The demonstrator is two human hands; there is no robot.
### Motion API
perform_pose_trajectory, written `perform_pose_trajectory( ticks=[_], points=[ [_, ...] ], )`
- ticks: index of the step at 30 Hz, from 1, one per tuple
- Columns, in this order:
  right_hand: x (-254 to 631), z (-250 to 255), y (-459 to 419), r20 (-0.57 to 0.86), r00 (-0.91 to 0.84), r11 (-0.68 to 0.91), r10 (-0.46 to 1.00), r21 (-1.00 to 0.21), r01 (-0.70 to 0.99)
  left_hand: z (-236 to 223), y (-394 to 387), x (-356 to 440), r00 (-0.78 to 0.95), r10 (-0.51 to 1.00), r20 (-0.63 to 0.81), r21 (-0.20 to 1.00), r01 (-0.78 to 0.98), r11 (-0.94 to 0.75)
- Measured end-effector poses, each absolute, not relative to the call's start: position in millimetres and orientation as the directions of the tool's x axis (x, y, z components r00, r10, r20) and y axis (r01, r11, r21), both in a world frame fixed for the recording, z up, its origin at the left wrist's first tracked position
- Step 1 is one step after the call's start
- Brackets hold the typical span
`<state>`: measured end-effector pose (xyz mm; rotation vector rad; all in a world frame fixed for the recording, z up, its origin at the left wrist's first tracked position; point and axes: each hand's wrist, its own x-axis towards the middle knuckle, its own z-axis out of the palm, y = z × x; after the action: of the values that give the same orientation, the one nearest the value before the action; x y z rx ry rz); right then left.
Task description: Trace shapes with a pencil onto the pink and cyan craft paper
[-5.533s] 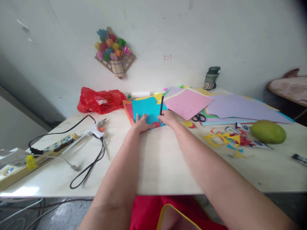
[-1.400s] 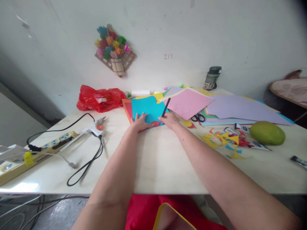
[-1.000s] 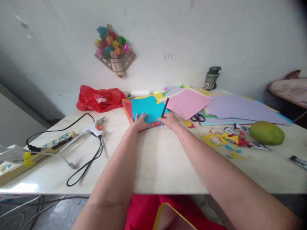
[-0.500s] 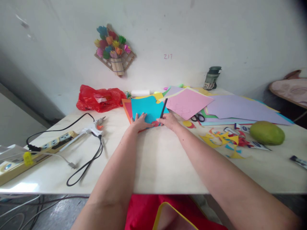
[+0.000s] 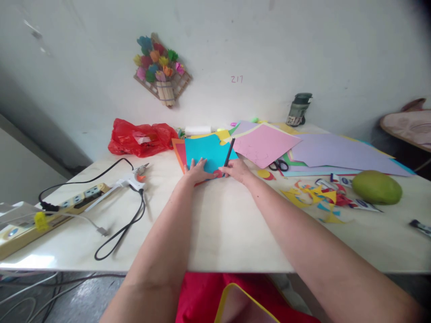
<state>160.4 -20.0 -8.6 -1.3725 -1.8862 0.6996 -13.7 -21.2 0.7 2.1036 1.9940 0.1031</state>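
Note:
Under my hands lies a sheet of blue paper [image 5: 204, 150], on top of red and orange sheets [image 5: 178, 150] that stick out at its left. My left hand [image 5: 195, 172] rests on the blue sheet's lower left part with its fingers spread. Between the fingers of my right hand [image 5: 235, 169] is a dark pencil or pen [image 5: 229, 151], held nearly upright at the sheet's lower right. A small red paper piece [image 5: 218, 173] lies on the blue by the writing tip, partly hidden by my hands.
To the right are stacked coloured papers [image 5: 323, 150], scissors [image 5: 279, 165], yellow paper scraps [image 5: 316, 195], glue tubes [image 5: 365, 205] and a green mango-like fruit [image 5: 377, 187]. A glue gun [image 5: 136, 179], a power strip [image 5: 81, 199] and a red plastic bag [image 5: 141, 139] stand left. A bottle [image 5: 299, 110] is at the back.
Both hands stay in nearly the same place, the right still gripping the dark pencil or pen. The whole view has shifted very slightly.

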Motion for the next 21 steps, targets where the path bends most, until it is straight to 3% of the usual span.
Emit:
perform_pose_trajectory(
  ticks=[12, 21],
  points=[
    [155.8, -10.4, -22.5, 0.321, -0.213, 0.378, 0.923, -0.858, 0.347, -4.0, -17.9, -14.2, 0.06, 0.993, -0.1, 0.222, 0.974, -0.037],
    [152.4, -16.8, -17.9, 0.291, -0.251, 0.37, 0.923, -0.851, 0.373, -5.1, -16.8, -14.9, 0.078, 0.992, -0.101, 0.204, 0.977, -0.056]
  ],
)
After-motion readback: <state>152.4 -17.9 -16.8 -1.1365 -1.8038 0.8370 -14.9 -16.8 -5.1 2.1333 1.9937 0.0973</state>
